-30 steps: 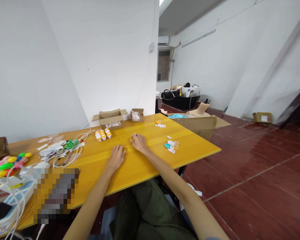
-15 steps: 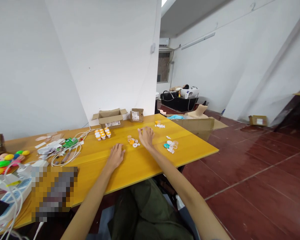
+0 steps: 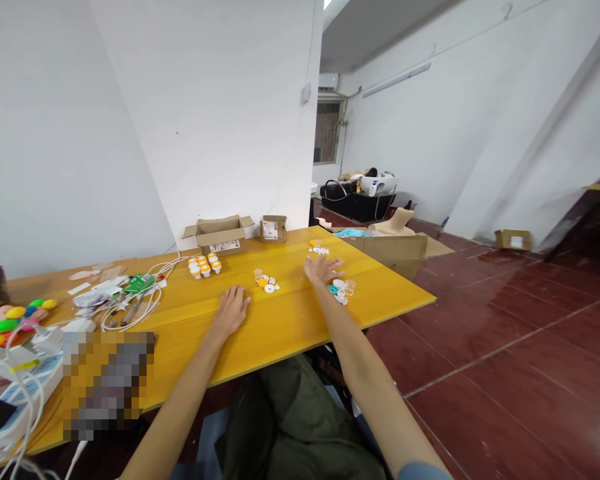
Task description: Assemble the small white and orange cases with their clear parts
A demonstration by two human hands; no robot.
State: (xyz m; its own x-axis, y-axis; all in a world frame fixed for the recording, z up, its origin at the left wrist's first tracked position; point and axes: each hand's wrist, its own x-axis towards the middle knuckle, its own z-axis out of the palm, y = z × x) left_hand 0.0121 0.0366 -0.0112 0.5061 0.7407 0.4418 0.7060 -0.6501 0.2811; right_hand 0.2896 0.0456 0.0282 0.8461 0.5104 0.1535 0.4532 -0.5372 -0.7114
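My left hand [image 3: 231,309] lies flat and open on the yellow table [image 3: 280,327], palm down. My right hand [image 3: 321,269] hovers open with fingers spread, just left of a cluster of small white and teal round parts [image 3: 342,290]. Another small pile of white and orange parts [image 3: 266,282] lies between my two hands. A third group of white bits [image 3: 319,250] sits farther back. Several orange-capped white pieces [image 3: 204,265] stand in a group beyond my left hand.
Two open cardboard boxes [image 3: 221,235] [image 3: 273,228] stand at the table's back edge by the white wall. White cables [image 3: 140,300], a green packet and coloured plastic pieces [image 3: 15,317] crowd the left end. A large cardboard box [image 3: 395,250] sits on the red floor to the right.
My right hand lifted off the small white and orange pile, leaving it on the table, and moved right toward the white and teal cluster. My left hand stayed put.
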